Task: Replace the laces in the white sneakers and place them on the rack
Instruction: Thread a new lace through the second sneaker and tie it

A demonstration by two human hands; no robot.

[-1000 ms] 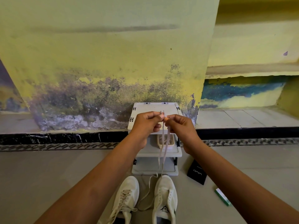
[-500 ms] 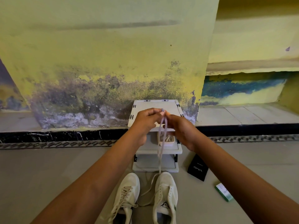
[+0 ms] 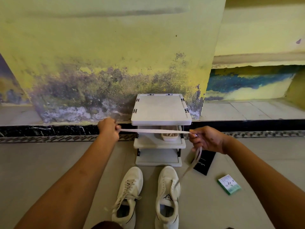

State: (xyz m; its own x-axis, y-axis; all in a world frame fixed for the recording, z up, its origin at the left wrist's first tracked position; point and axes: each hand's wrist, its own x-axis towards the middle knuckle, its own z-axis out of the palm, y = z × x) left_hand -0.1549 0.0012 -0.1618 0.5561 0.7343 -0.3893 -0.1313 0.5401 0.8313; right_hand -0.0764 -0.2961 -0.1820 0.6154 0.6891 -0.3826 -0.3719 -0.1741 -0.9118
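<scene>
Two white sneakers stand side by side on the floor, toes toward a small white three-shelf rack (image 3: 161, 120). The left sneaker (image 3: 127, 194) is laced. The right sneaker (image 3: 168, 195) has most eyelets bare. A pale lace (image 3: 153, 131) is stretched level between my hands in front of the rack. My left hand (image 3: 108, 128) grips one end. My right hand (image 3: 205, 139) pinches the other side, and the rest of the lace hangs from it down to the right sneaker.
A shallow tray (image 3: 170, 136) with small items sits on the rack's middle shelf. A black box (image 3: 203, 162) and a green-and-white packet (image 3: 229, 184) lie on the floor to the right. A stained yellow wall and a black step run behind the rack.
My hands were together in front of the rack with the lace hanging down between them. They have moved apart sideways, pulling the lace taut and level.
</scene>
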